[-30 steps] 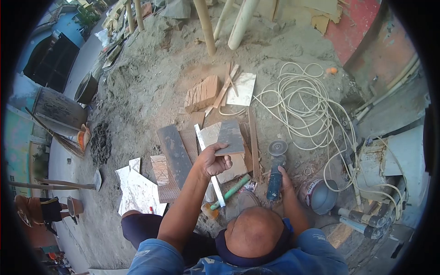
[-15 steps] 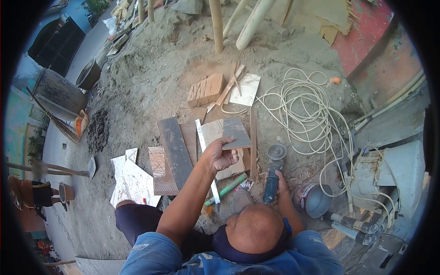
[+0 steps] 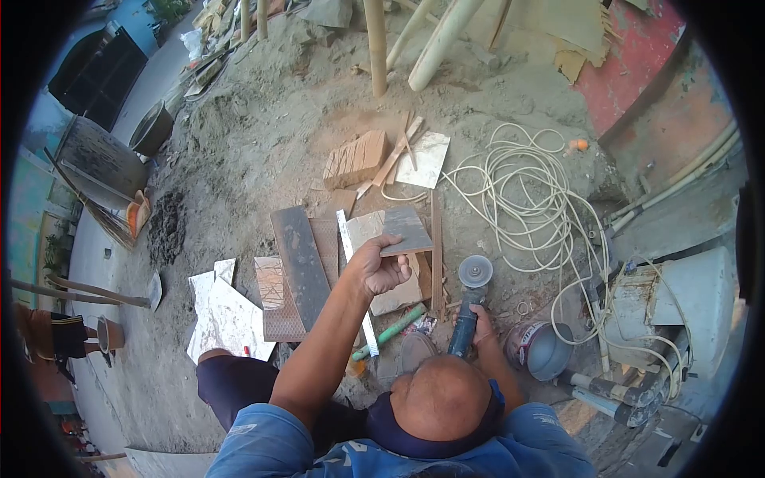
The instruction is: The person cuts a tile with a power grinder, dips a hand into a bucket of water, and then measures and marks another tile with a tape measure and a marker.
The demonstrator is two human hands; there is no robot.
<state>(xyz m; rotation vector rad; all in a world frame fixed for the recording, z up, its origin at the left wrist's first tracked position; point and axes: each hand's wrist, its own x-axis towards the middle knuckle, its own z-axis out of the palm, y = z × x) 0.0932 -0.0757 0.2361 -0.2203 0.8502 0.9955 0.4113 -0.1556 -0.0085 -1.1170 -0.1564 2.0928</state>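
Observation:
My left hand (image 3: 381, 267) pinches the near edge of a dark grey tile (image 3: 409, 229), thumb on top and the other fingers curled beneath. In my right hand (image 3: 483, 325) is a blue-green angle grinder (image 3: 462, 333), its round disc (image 3: 476, 271) pointing away from me. The disc stays apart from the tile, to its right and nearer to me. Beside my left forearm lie a long dark tile (image 3: 301, 259) and a white ruler-like strip (image 3: 356, 279). A green tube (image 3: 400, 325) rests on the ground between my two arms.
Coiled cream cable (image 3: 518, 187) spreads over the sandy ground at right, near a bucket (image 3: 550, 350). Beyond the tile are a scored brown block (image 3: 356, 159), wood strips and a white tile piece (image 3: 424, 159). Broken white tiles (image 3: 227, 315) lie at left. Poles (image 3: 374, 48) stand ahead.
My right hand has shifted the grinder slightly, and its disc now shows more of its face. My left hand keeps hold of the tile in nearly the same place.

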